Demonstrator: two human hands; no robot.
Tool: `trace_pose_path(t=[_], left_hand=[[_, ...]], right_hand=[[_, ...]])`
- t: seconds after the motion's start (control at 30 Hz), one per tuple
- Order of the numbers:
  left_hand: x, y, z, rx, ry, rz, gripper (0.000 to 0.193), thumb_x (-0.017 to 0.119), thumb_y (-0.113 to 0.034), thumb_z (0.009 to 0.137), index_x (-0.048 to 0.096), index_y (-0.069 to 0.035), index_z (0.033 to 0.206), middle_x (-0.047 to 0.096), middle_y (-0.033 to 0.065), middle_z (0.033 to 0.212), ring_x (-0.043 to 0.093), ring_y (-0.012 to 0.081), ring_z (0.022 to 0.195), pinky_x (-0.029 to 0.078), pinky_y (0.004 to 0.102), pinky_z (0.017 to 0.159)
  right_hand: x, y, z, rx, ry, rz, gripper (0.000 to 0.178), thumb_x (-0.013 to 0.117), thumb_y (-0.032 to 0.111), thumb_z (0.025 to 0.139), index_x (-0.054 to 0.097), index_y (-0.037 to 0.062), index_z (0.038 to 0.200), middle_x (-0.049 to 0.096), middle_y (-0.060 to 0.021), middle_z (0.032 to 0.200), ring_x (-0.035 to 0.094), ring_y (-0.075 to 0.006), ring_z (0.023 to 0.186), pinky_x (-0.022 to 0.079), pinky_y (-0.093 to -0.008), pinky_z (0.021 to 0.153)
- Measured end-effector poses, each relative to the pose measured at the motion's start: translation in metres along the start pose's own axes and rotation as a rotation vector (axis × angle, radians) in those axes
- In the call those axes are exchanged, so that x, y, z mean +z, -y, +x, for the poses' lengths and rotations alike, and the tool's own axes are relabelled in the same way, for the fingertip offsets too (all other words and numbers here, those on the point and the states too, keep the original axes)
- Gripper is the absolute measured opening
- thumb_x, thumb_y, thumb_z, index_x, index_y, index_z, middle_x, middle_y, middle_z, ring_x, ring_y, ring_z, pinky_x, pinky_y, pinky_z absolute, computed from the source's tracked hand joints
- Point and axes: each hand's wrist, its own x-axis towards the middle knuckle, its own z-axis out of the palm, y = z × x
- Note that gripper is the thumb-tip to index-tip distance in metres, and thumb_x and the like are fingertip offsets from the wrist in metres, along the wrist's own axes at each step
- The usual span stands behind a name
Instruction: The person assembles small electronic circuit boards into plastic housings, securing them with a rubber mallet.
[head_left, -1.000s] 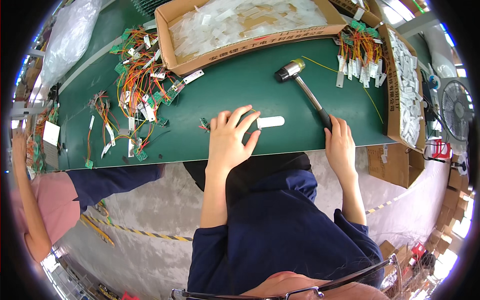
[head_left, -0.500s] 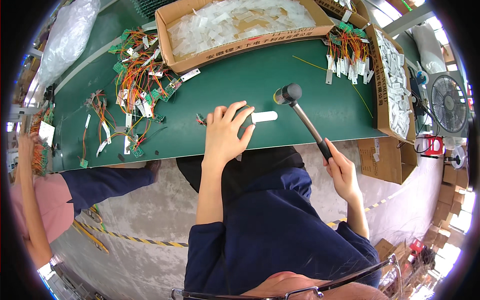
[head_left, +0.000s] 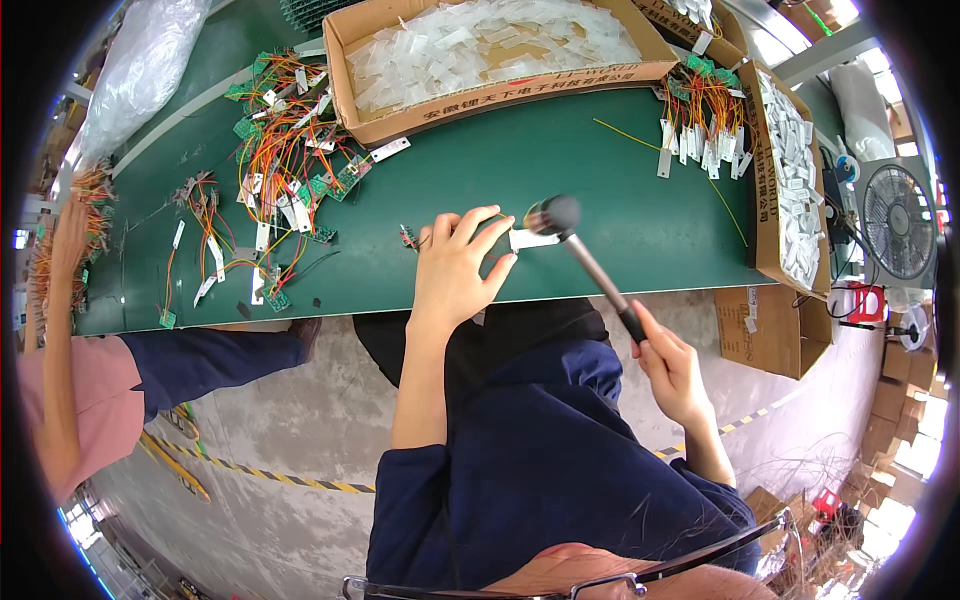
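My right hand (head_left: 672,370) is closed round the black grip of a mallet (head_left: 600,272). Its dark round head is blurred by motion and overlaps the far end of a small white plastic strip (head_left: 522,240). On the green table, my left hand (head_left: 458,265) bends over the strip's near end, thumb and fingertips holding it in place. Past the left side of that hand, a small board with wire ends (head_left: 408,237) pokes out; the palm hides what lies between. Whether the mallet head touches the strip I cannot tell.
Wired green boards with white tabs (head_left: 285,180) lie heaped on the left, with another bunch (head_left: 705,125) at the far right. A carton of translucent pieces (head_left: 500,88) stands at the back, a carton of white parts (head_left: 762,190) on the right. A co-worker's hand (head_left: 68,235) handles wires far left.
The mallet head has swung left and toward me, over the white strip, as my right hand moved left. My left hand keeps its place on the strip. The co-worker's arm has moved.
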Motion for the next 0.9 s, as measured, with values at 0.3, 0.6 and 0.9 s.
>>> trace_pose_path(t=[0.3,0.6,0.9], left_hand=[[-0.001,0.0,-0.003,-0.041,0.034,-0.023,0.043,0.074,-0.028,0.077,0.066,-0.016,0.117,0.057,-0.0062,0.124,0.049,0.0236,0.102,0.038,0.0388,0.09],[0.001,0.0,0.002,-0.034,0.021,-0.011,0.043,0.074,-0.027,0.076,0.067,-0.018,0.117,0.058,-0.0062,0.124,0.049,0.0236,0.102,0.038,0.0392,0.091],[0.0,-0.001,-0.001,-0.033,0.021,-0.01,0.043,0.075,-0.026,0.075,0.067,-0.018,0.117,0.057,-0.0064,0.125,0.049,0.0236,0.102,0.038,0.0399,0.09]], right_hand=[[-0.001,-0.005,0.009,-0.039,-0.025,-0.058,0.049,0.05,-0.003,0.091,0.048,0.0039,0.14,0.057,-0.0141,0.081,0.059,-0.0226,0.069,0.048,-0.029,0.069],[0.004,-0.041,0.072,-0.198,-0.433,-0.486,0.035,0.055,0.007,0.094,0.054,0.0008,0.128,0.061,-0.016,0.093,0.062,-0.0344,0.075,0.051,-0.0368,0.071],[0.014,-0.06,0.088,-0.207,-0.446,-0.622,0.031,0.058,0.008,0.091,0.057,0.0003,0.121,0.058,-0.015,0.108,0.053,-0.0335,0.102,0.046,-0.0408,0.088]])
